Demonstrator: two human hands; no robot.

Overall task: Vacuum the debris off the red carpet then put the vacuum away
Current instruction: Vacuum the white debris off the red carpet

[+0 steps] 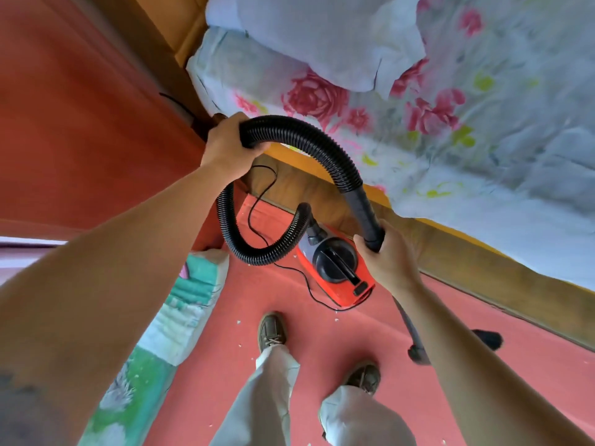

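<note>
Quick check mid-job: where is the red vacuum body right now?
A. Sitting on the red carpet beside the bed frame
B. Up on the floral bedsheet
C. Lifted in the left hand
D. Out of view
A: the red vacuum body sits on the red carpet next to the wooden bed frame, while the left hand holds the corrugated hose and the right hand grips the wand.

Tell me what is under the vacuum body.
The vacuum sits on the red carpet, beside the bed frame. Its thin black cord trails across the carpet, and white debris lies nearby. Whatever lies directly beneath the body is covered.
</note>
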